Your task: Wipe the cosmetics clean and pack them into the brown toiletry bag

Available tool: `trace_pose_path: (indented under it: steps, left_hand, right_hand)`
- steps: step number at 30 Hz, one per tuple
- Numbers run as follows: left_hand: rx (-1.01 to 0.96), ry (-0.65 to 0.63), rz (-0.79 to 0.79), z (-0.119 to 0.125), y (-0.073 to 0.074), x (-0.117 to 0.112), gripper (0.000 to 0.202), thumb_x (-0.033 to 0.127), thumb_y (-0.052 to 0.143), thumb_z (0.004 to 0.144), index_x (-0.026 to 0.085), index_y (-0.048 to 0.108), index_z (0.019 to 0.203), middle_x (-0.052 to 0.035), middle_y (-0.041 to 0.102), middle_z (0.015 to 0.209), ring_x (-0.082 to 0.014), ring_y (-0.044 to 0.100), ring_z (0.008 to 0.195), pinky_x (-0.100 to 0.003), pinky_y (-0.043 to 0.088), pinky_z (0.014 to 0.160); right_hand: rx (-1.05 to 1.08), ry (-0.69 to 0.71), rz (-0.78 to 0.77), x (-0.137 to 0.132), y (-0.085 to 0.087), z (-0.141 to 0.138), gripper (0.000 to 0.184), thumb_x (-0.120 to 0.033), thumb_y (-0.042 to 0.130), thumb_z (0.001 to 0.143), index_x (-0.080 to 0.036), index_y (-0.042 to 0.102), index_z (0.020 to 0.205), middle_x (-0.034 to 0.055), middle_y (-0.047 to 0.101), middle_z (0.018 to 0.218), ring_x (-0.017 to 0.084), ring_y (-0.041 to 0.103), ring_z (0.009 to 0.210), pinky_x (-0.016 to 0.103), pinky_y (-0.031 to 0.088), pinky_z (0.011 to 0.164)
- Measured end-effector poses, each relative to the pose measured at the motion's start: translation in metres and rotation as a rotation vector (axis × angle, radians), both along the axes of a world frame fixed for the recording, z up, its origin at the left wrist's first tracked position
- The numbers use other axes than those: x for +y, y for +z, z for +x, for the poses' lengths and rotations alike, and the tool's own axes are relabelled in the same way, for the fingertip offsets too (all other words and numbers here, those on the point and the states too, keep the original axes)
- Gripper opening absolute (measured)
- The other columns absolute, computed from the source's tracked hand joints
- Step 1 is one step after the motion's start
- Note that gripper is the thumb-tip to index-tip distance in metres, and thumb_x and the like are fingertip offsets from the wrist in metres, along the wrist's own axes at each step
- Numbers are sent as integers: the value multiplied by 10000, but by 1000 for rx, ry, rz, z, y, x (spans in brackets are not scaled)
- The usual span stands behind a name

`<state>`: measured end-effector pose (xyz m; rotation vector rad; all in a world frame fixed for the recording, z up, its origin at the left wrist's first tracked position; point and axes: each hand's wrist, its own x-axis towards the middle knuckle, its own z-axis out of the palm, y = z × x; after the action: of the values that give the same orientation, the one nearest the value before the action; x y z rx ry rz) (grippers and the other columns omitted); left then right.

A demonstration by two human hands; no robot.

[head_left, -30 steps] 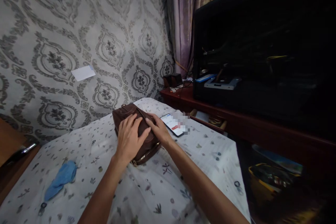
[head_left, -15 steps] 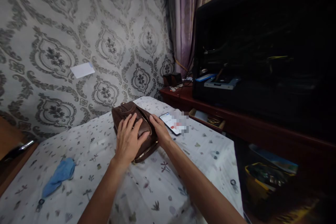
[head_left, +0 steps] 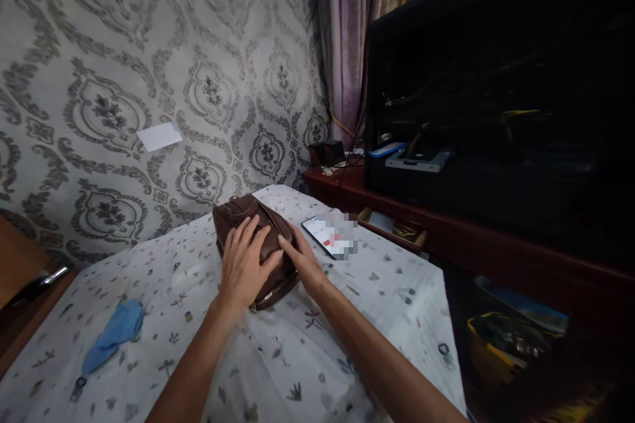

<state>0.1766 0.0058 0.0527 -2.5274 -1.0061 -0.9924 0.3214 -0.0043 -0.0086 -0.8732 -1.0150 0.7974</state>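
Observation:
A brown leather bag [head_left: 244, 209] with gold-toned zips and a handle lies on the patterned white sheet. My left hand [head_left: 243, 261] rests flat on its upper face, fingers spread and thumb out to the right. Along the bag's right side, my right hand [head_left: 306, 263] grips the edge; its thumb lies over the top face and the other fingers go down the far side, partly hidden. Just right of the bag, a phone [head_left: 325, 235] lies screen up, partly pixelated.
A crumpled blue cloth [head_left: 114, 336] lies on the sheet at left. Beyond the right edge, an open drawer [head_left: 391, 231] sits under a dark red cabinet [head_left: 446, 225] bearing a large black screen [head_left: 496, 99]. A yellow-edged bag [head_left: 496, 357] stands low at right.
My right thumb has swung left over the bag's top face, away from the other fingers. My left hand stays in place on the bag. The view has shifted slightly.

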Motion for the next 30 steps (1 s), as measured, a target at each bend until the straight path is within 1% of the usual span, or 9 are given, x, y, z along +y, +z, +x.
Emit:
trace_pose_path:
  steps: [3,6,9,11,13,17,20,26,30]
  left_hand:
    - [-92,-43,-53,-4,14,3,260,335,581,934,210,666,1145,-111,648,1317,-276,577,1240,-462,466,1069]
    - [-130,61,9,-4,34,12,249,301,565,934,195,661,1137,-108,682,1115,-277,609,1084,-432,514,965]
    - [-22,231,89,4,51,28,380,294,618,884,168,627,1243,-151,629,1182,-348,554,1133,-494,491,956]
    - [40,281,35,12,59,41,445,306,621,873,163,602,1294,-164,610,1254,-371,527,1190,-507,473,973]
    - [97,300,-81,19,65,55,433,314,595,880,160,617,1284,-166,626,1270,-371,524,1218,-497,456,994]
    - [166,311,-234,27,72,80,273,286,544,893,205,729,1077,-130,717,1151,-314,618,1107,-409,470,940]
    - [144,339,-272,30,75,92,296,306,470,934,218,753,946,-119,754,1041,-280,665,997,-356,480,839]
    - [92,349,-304,34,74,102,325,308,436,936,200,718,816,-131,747,947,-263,661,938,-315,447,766]
    - [67,264,-350,30,73,104,310,303,440,910,187,663,731,-68,695,792,-214,615,805,-278,417,695]
  right_hand:
    - [-23,-10,21,2,-1,0,560,-515,635,864,-265,562,1359,53,597,1421,255,510,1349,446,334,1192]
    - [-44,-32,35,5,-5,-2,583,-530,616,876,-256,540,1385,65,564,1456,254,497,1359,443,320,1199]
    - [-56,-61,32,8,-10,-3,604,-559,608,878,-252,537,1393,71,543,1478,259,456,1398,450,285,1216]
    - [-63,-84,20,9,-12,-4,623,-581,604,874,-244,536,1393,79,527,1494,262,432,1419,456,263,1227]
    - [-71,-100,19,10,-14,-4,630,-589,600,873,-237,534,1392,87,527,1493,263,440,1413,461,265,1226]
    - [-94,-115,39,10,-13,-4,626,-582,588,882,-223,532,1392,100,549,1468,262,471,1384,456,296,1211]
    - [-112,-123,37,10,-13,-4,632,-594,583,881,-220,532,1388,103,547,1469,263,462,1391,452,289,1214]
    - [-121,-137,29,10,-14,-5,625,-578,575,889,-214,526,1395,108,537,1478,275,464,1388,461,289,1210]
    - [-113,-137,35,9,-14,-6,609,-570,573,894,-223,527,1392,101,550,1466,271,472,1378,463,295,1207]
